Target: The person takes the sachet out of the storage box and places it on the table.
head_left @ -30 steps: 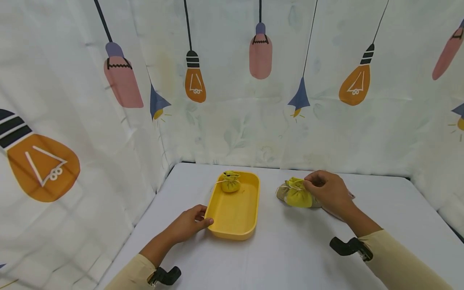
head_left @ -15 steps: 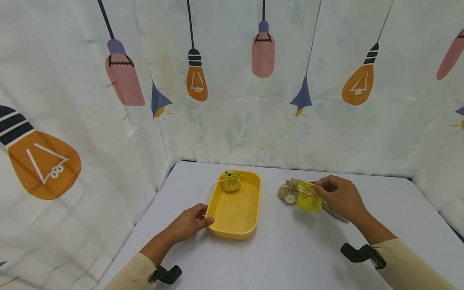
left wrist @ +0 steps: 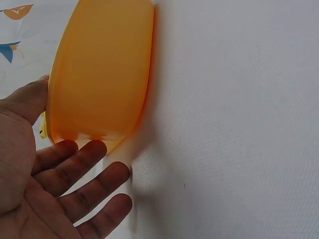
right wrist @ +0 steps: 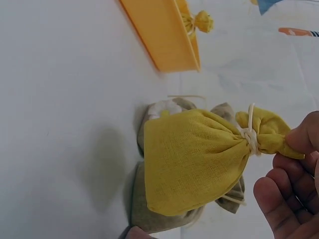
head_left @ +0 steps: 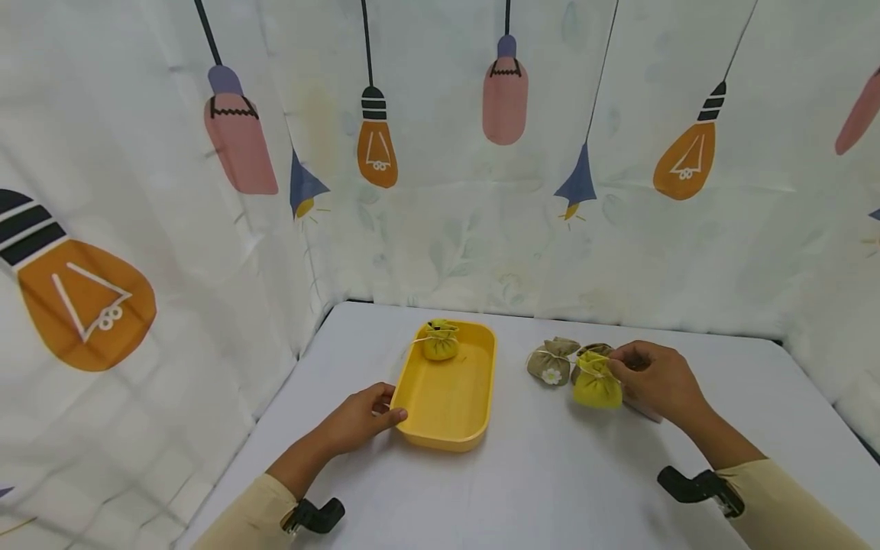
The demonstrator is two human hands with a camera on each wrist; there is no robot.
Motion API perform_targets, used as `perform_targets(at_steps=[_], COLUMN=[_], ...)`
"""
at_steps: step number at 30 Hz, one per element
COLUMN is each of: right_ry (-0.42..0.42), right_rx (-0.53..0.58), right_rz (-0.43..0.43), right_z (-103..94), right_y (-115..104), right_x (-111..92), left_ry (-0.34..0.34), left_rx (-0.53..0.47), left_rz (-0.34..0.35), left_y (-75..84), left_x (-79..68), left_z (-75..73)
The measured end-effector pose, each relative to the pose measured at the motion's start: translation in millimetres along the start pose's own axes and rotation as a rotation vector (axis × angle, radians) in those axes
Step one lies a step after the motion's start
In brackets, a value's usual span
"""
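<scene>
My right hand [head_left: 663, 382] pinches a yellow drawstring pouch [head_left: 597, 388] by its gathered top. In the right wrist view the pouch [right wrist: 194, 159] hangs above the tabletop, its neck tied with pale cord. Just behind it are two grey-beige pouches, one [head_left: 548, 368] with a white flower; the other [right wrist: 154, 204] is partly hidden. My left hand [head_left: 360, 420] holds the near left corner of a yellow tray [head_left: 447, 443], thumb over the rim and fingertips against the outer wall [left wrist: 99, 74]. Another yellow pouch [head_left: 440, 342] sits inside at the tray's far end.
A white cloth covers the table [head_left: 522, 489]. Beside my right hand lies a pinkish item [head_left: 643, 413], mostly hidden. A white curtain [head_left: 447, 229] printed with lamps and bulbs closes off the back and left side.
My right hand has moved right and slightly nearer with the yellow pouch, away from the grey-beige pouches, which now show more. The left hand stays on the tray; the head view has shifted slightly.
</scene>
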State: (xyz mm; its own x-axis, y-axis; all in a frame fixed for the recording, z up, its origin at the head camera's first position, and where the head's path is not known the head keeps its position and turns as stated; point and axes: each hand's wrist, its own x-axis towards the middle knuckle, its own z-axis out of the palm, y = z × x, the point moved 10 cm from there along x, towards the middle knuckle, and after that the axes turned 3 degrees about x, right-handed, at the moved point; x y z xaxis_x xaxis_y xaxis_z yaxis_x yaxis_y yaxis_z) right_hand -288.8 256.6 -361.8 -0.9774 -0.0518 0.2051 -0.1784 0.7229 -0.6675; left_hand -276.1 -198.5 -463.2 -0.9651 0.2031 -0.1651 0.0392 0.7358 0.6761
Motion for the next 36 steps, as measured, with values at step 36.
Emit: perform_targets(at_steps=[36], right_ry=[-0.121], right_rx=[0.137], right_rz=[-0.088], right_z=[37.3], right_y=[-39], right_x=[28], left_ry=[-0.002], left_rx=[0.004], left_rz=[-0.018], left_y=[0.8], left_x=[-0.7], left_z=[0.3])
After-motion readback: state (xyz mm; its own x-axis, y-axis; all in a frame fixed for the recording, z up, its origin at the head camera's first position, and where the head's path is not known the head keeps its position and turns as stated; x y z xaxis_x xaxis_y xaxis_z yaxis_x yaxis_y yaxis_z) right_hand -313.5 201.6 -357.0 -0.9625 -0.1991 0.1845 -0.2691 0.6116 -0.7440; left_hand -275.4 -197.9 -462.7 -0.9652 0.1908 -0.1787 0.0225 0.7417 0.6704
